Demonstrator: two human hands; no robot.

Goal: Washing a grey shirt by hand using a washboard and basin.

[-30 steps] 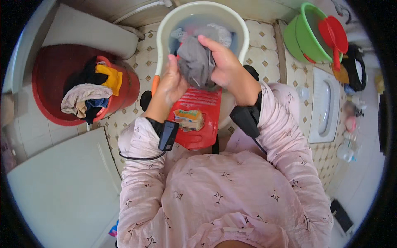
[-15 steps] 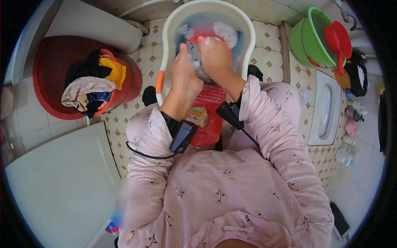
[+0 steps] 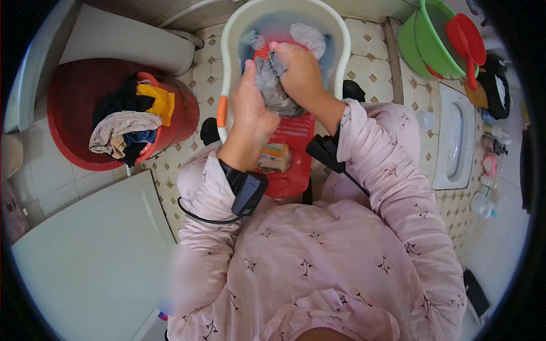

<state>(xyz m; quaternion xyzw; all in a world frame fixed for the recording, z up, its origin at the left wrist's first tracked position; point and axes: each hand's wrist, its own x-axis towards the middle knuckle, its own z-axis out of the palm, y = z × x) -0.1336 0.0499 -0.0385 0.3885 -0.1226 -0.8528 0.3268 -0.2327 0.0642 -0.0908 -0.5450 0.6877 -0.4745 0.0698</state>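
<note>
Both my hands grip a wet grey cloth (image 3: 269, 85) over a red washboard (image 3: 293, 133) that slants into a white tub (image 3: 227, 57). My left hand (image 3: 251, 113) is closed on the cloth's left side, thumb up. On the other side my right hand (image 3: 300, 71) pinches a fold of it between thumb and fingers. Soapy water (image 3: 284, 27) fills the tub's far part, with white sudsy lumps (image 3: 308, 40) in it. A bar of soap in a wrapper (image 3: 275, 157) lies on the washboard's near end, below my hands.
At the left, a red bucket (image 3: 183, 111) heaped with clothes (image 3: 128, 126) stands by a large red basin (image 3: 62, 125). A green bucket (image 3: 413, 42) with a red dipper (image 3: 463, 42) is at the far right, near a squat toilet (image 3: 453, 136). Bottles (image 3: 482, 204) line the right wall.
The grey cloth now shows more of itself between my hands, spread wider. My right hand has shifted slightly and lifts a fold. The whole view has moved a little.
</note>
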